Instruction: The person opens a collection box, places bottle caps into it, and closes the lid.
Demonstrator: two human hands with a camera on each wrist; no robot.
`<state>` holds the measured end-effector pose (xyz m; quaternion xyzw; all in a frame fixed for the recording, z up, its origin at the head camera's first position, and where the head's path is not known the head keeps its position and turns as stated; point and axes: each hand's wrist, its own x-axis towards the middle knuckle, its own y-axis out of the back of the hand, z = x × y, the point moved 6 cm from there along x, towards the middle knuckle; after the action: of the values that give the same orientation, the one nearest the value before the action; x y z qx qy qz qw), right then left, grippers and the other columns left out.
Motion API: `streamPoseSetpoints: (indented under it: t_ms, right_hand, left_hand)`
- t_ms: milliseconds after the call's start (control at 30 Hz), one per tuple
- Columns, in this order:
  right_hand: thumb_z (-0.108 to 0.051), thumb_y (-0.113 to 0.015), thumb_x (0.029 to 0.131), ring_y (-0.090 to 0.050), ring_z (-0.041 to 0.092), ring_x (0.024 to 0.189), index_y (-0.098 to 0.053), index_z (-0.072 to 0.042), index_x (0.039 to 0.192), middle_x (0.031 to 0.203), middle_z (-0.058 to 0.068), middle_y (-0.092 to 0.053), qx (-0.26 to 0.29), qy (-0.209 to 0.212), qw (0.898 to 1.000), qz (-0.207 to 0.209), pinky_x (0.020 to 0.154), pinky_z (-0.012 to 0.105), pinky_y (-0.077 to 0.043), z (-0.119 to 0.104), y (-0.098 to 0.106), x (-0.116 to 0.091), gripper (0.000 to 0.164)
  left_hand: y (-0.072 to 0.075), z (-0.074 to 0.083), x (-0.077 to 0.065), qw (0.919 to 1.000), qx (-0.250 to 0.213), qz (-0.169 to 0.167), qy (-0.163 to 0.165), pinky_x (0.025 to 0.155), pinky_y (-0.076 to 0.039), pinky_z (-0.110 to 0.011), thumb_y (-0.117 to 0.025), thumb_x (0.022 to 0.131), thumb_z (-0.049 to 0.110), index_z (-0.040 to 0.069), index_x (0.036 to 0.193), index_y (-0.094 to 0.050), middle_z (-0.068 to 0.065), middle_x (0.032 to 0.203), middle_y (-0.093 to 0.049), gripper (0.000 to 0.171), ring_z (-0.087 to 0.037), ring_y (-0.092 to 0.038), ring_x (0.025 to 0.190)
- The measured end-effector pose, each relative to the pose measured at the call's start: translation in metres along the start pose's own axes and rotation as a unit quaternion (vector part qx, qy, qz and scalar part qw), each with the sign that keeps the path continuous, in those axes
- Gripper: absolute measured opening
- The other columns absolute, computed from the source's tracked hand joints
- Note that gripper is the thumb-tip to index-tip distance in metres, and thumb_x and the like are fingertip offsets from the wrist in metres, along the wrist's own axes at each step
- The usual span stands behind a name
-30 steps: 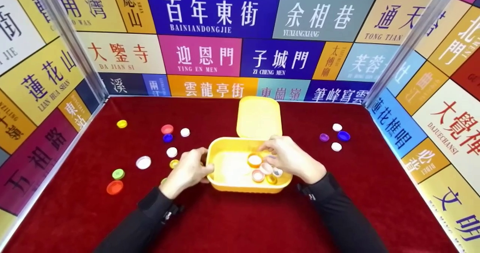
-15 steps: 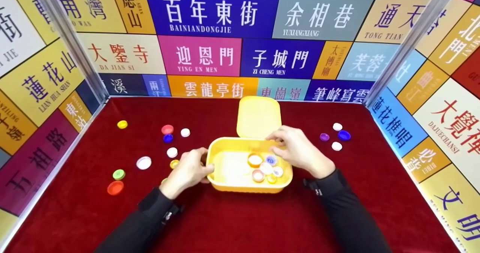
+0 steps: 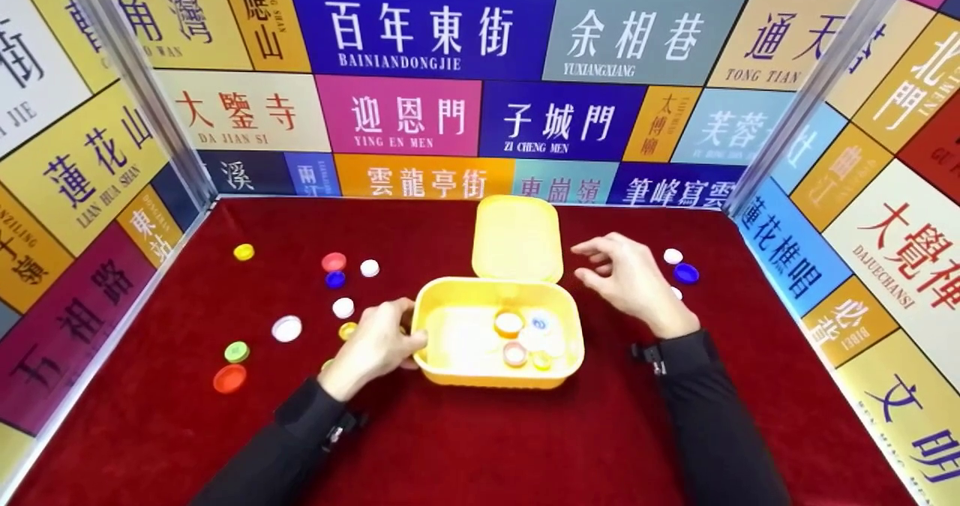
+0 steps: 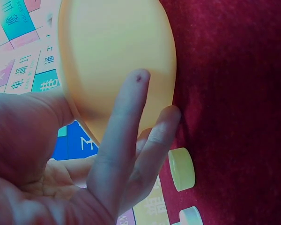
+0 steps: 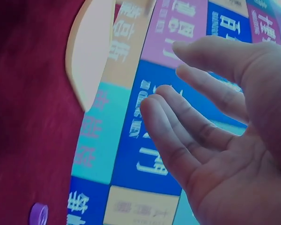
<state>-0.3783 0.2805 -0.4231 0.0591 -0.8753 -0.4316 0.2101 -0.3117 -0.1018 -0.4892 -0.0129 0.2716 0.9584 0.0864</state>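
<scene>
A yellow plastic box (image 3: 499, 379) stands uncovered mid-table. My left hand (image 3: 381, 339) grips its left end, thumb at the rim and fingers against the outer wall; the left wrist view shows those fingertips (image 4: 139, 77) on the wall. Inside the box lie several bottle caps: an orange-rimmed cap (image 3: 509, 324), a blue-and-white cap (image 3: 538, 324), a pinkish cap (image 3: 514, 354) and a yellow cap (image 3: 541, 360), with glare over the white ones. Off the box's right back corner, my right hand (image 3: 626, 277) is in the air, fingers loosely bent and holding nothing.
Behind the box lies its yellow lid (image 3: 517, 238). Loose caps are scattered at left, among them a red cap (image 3: 229, 378), a green cap (image 3: 237, 351) and a white cap (image 3: 286, 329). At right are a blue cap (image 3: 685, 273) and a purple cap (image 5: 39, 214). Printed panels surround the table.
My right hand has moved from inside the box out to the right, past its rim. The blue-and-white cap, at its fingers earlier, now lies in the box. My left hand stays put.
</scene>
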Motion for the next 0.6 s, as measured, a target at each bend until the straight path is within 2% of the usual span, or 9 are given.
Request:
streamPoseSetpoints:
  t_ms: [167,367,433,600]
  right_hand:
    - [-0.01,-0.089,0.102,-0.079,0.043,0.122,-0.081,-0.003,0.14,0.132,0.022,-0.077,-0.004,-0.031,0.999,0.009,0.107,0.062,-0.07,0.024,0.009,-0.001,0.04]
    - [-0.011,-0.088,0.102,-0.072,0.047,0.124,-0.079,-0.003,0.145,0.138,0.028,-0.072,-0.04,-0.056,0.997,0.022,0.111,0.065,-0.063,0.054,0.018,-0.005,0.045]
    - [-0.012,-0.087,0.102,-0.068,0.048,0.127,-0.077,-0.002,0.148,0.142,0.03,-0.07,-0.054,-0.069,0.996,0.019,0.112,0.065,-0.06,0.064,0.02,-0.007,0.048]
    - [-0.015,-0.086,0.103,-0.06,0.054,0.143,-0.07,0.002,0.155,0.154,0.036,-0.062,-0.071,-0.11,0.991,-0.006,0.127,0.071,-0.05,0.091,0.02,-0.012,0.057]
  left_hand:
    - [0.001,0.002,-0.001,0.9999,0.005,0.002,-0.013,0.061,-0.073,-0.038,-0.078,0.1,0.002,-0.005,0.136,-0.075,-0.021,0.105,-0.081,0.037,-0.024,-0.086,0.076]
    - [0.001,0.001,-0.001,1.0,0.004,0.002,-0.006,0.062,-0.073,-0.039,-0.078,0.101,0.002,-0.005,0.139,-0.075,-0.021,0.106,-0.082,0.039,-0.024,-0.086,0.077]
    - [0.001,0.001,-0.001,1.0,0.006,0.002,-0.005,0.062,-0.073,-0.039,-0.078,0.101,0.002,-0.006,0.139,-0.074,-0.021,0.106,-0.081,0.04,-0.024,-0.086,0.078]
    - [0.0,0.001,0.0,0.9999,0.013,0.004,-0.006,0.063,-0.073,-0.038,-0.079,0.101,0.003,-0.005,0.14,-0.074,-0.02,0.107,-0.081,0.04,-0.023,-0.086,0.078]
